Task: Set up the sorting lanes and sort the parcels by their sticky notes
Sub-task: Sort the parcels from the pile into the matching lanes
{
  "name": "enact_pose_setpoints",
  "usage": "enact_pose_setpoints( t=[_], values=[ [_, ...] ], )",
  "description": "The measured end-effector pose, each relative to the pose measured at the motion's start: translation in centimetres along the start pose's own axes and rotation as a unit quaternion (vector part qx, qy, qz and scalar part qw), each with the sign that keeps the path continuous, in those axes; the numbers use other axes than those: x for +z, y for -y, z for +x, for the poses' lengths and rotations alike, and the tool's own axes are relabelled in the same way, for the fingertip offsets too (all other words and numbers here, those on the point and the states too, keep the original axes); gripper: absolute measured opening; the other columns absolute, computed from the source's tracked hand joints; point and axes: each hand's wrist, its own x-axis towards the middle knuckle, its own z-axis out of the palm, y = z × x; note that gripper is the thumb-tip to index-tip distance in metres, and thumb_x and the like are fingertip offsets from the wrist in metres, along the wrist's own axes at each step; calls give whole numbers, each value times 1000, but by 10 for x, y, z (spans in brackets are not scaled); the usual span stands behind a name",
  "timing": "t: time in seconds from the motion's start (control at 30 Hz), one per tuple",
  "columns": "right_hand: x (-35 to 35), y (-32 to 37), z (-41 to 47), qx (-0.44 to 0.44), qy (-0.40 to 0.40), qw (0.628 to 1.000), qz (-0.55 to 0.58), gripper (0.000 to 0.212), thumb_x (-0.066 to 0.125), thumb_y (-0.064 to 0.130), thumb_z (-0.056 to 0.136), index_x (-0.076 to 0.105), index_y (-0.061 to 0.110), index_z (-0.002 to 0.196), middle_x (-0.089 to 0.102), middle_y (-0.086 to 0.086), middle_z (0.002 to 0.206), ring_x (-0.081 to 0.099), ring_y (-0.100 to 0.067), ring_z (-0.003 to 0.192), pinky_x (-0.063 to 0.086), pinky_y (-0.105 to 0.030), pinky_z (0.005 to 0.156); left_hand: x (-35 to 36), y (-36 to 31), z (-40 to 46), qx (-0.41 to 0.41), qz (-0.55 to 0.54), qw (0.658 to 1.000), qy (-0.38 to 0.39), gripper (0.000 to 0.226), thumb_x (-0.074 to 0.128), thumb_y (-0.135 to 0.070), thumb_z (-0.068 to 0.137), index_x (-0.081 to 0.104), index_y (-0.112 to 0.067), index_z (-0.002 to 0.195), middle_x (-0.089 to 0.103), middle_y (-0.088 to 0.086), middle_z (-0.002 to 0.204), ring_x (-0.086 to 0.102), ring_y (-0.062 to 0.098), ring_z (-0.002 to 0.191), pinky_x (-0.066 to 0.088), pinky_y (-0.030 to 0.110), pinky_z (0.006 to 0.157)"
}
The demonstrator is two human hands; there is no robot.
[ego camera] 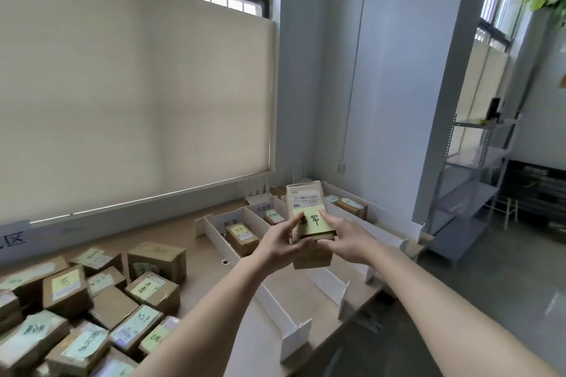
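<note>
- A heap of parcels (92,300) with sticky notes crowds the surface (171,229) at left.
- White dividers (275,309) form lanes; the left lane holds one box (242,239), others further right.
- Left hand (277,243) and right hand (344,237) raise a parcel (307,223) above the lanes, fingers pinching its yellow note (311,220).

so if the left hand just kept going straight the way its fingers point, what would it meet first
The left hand already grips the held parcel, fingers aimed up and right. Straight on, it would probably first meet the white lane divider or the parcels in the far lane, though depth is unclear.
</note>
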Motion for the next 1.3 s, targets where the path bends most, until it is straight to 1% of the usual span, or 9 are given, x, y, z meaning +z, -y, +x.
enact_pose_setpoints(
  t=[0.1,0.23,0.43,0.57,0.73,0.83,0.97,1.1,1.3],
  values=[
    [-6,-37,18,22,-2,1000,-2,87,69,41,93,15,31,161,46,-3,153,47,-23,134,44,-41,108,28,4,38,8,-28,999,25,79,67,-48,85,34,-26,153,51,0,145,51,15,129,43,38,108],
    [-19,-81,60,41,-4,999,-13,87,69,40,93,14,33,161,46,-4,152,49,-23,133,47,-40,106,56,18,102,14,-35,998,44,85,64,-61,81,31,-30,153,49,-2,147,51,16,129,45,41,106],
    [-36,-126,144,45,29,998,-38,86,67,39,95,14,30,162,38,-3,159,41,-24,140,41,-38,111,81,51,193,-10,-54,998,37,91,64,-70,74,32,-34,152,50,-2,146,55,14,123,48,40,103],
    [-44,-146,198,30,18,998,-61,88,68,43,92,16,28,161,35,-5,161,36,-25,144,33,-40,118,83,66,244,-12,-77,997,26,88,69,-61,78,33,-30,152,50,-3,144,55,14,123,47,39,104],
    [-42,-150,255,9,44,997,-70,86,68,42,93,16,29,162,38,-6,158,38,-26,142,35,-41,115,75,93,277,-32,-97,995,9,87,72,-56,80,32,-30,153,51,-2,143,56,14,122,48,38,103],
    [-28,-141,291,-16,64,997,-51,85,68,38,94,16,27,162,40,-5,157,41,-26,139,39,-38,111,60,117,288,-57,-80,995,-18,85,71,-56,81,31,-31,152,50,-3,144,56,15,122,49,38,102],
    [6,-125,343,-68,91,993,-24,87,69,36,94,16,24,162,39,-5,158,41,-23,140,39,-38,113,35,155,293,-105,-36,992,-64,81,72,-46,85,33,-27,152,51,-10,138,54,6,118,41,14,94],
    [47,-112,393,-115,138,984,2,86,67,33,95,14,23,162,39,-4,158,41,-22,140,38,-34,111,15,203,294,-152,5,985,-84,79,71,-45,87,33,-26,153,50,-2,146,50,10,127,41,28,106],
    [110,-115,470,-181,215,960,8,87,66,36,96,10,25,162,38,-3,159,41,-22,141,39,-40,114,12,263,300,-244,23,962,-122,80,70,-46,86,32,-27,153,51,-1,145,53,11,124,43,31,107]
  ],
)
